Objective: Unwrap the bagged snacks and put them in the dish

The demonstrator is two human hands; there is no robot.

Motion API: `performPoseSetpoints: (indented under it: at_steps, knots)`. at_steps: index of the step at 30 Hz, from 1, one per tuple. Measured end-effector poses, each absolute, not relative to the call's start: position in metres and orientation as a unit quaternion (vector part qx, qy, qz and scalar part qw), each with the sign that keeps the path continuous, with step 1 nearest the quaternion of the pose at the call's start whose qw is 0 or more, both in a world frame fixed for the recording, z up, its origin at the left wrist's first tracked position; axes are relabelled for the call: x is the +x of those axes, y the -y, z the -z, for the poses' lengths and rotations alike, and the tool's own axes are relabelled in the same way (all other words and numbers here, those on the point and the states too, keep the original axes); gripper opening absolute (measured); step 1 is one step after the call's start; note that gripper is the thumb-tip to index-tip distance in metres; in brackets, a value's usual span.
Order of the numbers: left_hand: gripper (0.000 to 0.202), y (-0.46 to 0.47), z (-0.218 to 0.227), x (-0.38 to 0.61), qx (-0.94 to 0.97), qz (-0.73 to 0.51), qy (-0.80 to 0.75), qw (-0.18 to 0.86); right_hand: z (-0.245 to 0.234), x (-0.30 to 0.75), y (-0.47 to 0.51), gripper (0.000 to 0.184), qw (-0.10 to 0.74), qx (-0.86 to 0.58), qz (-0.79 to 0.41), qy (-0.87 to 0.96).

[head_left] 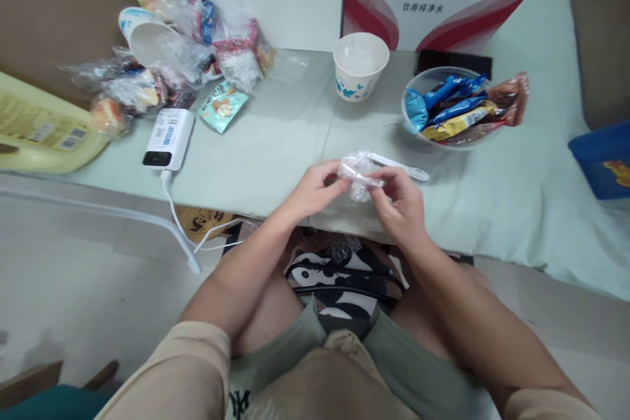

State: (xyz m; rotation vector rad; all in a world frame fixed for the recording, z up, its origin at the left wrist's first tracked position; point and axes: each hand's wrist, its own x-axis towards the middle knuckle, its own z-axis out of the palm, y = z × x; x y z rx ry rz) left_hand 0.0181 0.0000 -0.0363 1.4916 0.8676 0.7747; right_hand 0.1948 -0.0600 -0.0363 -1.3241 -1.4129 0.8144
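My left hand (315, 190) and my right hand (401, 200) meet over the near edge of the pale green table (275, 144). Both pinch a small crumpled clear plastic wrapper (358, 174) between fingertips and thumbs. A white plastic utensil (401, 167) sticks out from the wrapper toward the right, lying just above my right hand. My fingers are closed on the wrapper on both sides.
A white paper bowl (361, 65) stands at the back centre. A clear bowl of wrapped snack bars (455, 108) sits to its right. A white power bank (168, 138) with a cable, a yellow jug (44, 128) and several bagged snacks (187, 46) lie left. A blue box (603, 157) is far right.
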Motion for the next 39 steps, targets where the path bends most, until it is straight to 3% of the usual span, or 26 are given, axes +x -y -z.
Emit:
performPoseSetpoints:
  at_steps: [3,6,11,16,22,25,28,31,34,39]
  knots:
    - [0.029,-0.003,0.034,0.017,0.61,-0.331,-0.373,0.615,0.041,0.199,0.057,0.021,0.532,-0.596,-0.288,0.528]
    - [0.018,-0.006,0.031,0.017,0.599,-0.313,-0.387,0.628,0.048,0.205,0.056,0.029,0.541,-0.563,-0.348,0.519]
    - [0.009,-0.006,0.023,0.015,0.705,-0.222,-0.371,0.562,0.05,0.204,0.058,0.067,0.457,-0.527,-0.409,0.588]
    - [0.016,-0.008,0.017,-0.002,0.705,-0.192,-0.324,0.601,0.044,0.191,0.049,0.033,0.443,-0.538,-0.49,0.524]
    - [0.046,-0.017,0.019,-0.024,0.612,-0.288,-0.317,0.665,0.023,0.175,0.046,0.042,0.447,-0.514,-0.572,0.457]
    - [0.042,-0.019,0.018,-0.028,0.586,-0.367,-0.354,0.63,-0.001,0.177,0.039,0.036,0.444,-0.551,-0.503,0.496]
    - [0.028,-0.02,0.018,-0.029,0.556,-0.418,-0.402,0.595,-0.039,0.184,0.008,0.024,0.439,-0.614,-0.326,0.569]
    - [0.021,-0.022,0.017,-0.031,0.562,-0.418,-0.394,0.595,-0.076,0.186,-0.046,0.026,0.322,-0.658,-0.13,0.668]
    - [0.02,-0.022,0.015,-0.035,0.592,-0.399,-0.374,0.592,-0.094,0.179,-0.108,0.028,0.17,-0.673,-0.023,0.719]
    - [0.012,-0.024,0.016,-0.041,0.608,-0.38,-0.387,0.58,-0.081,0.161,-0.172,0.01,-0.05,-0.693,-0.057,0.717]
